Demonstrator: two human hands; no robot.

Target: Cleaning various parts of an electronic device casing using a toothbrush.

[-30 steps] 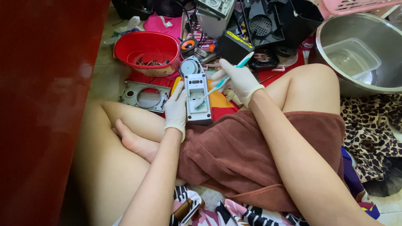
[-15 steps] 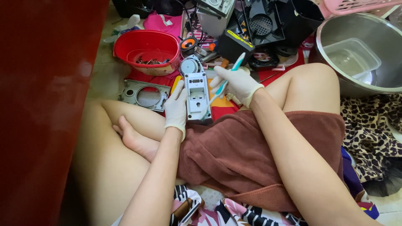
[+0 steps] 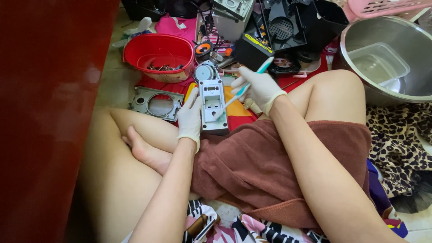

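Sitting on the floor, I see my gloved left hand with its fingers wrapped along the side of a grey plastic device panel, propping it upright against my brown shorts. My right hand has its fingers pinched around a teal toothbrush, whose head touches the panel's face. Clutter crowds the floor beyond: a red bowl of small screws, a flat grey metal frame beside my knee, black machine parts, a big steel basin holding a clear tub, and leopard-print cloth. A dark red wall rises on my left.
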